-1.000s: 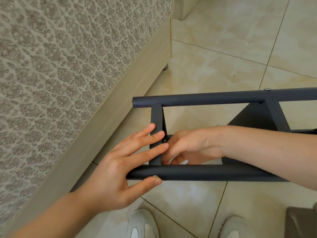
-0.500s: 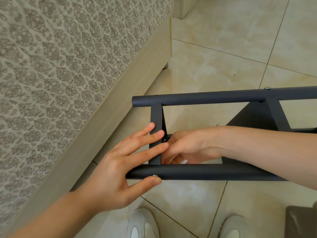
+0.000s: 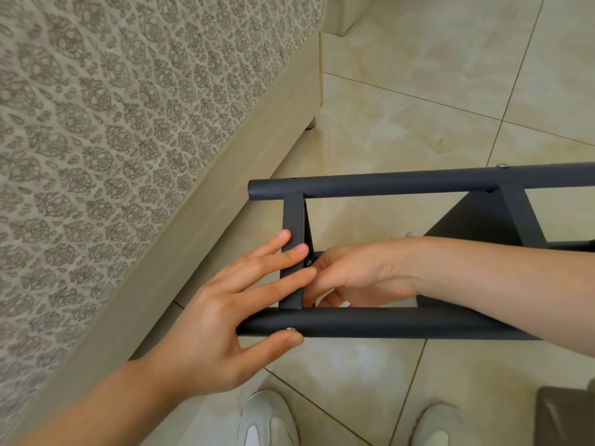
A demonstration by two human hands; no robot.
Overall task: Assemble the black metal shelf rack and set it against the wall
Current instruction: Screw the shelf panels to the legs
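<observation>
The black metal shelf rack (image 3: 402, 185) lies on its side over the tiled floor, two round tubes running left to right with a flat crossbar (image 3: 293, 220) between them. My left hand (image 3: 225, 320) rests with straight fingers across the crossbar, its thumb under the near tube (image 3: 386, 326) beside a silver bolt head (image 3: 290, 329). My right hand (image 3: 351, 275) reaches inside the frame behind the crossbar, fingers curled at a small screw (image 3: 309, 262); what it pinches is hidden.
A bed with a patterned mattress (image 3: 112, 123) and beige base (image 3: 225, 194) runs along the left. My two white shoes (image 3: 269, 420) stand below the rack. A dark object (image 3: 563, 416) sits at the lower right corner. Tiled floor (image 3: 418, 91) stretches beyond.
</observation>
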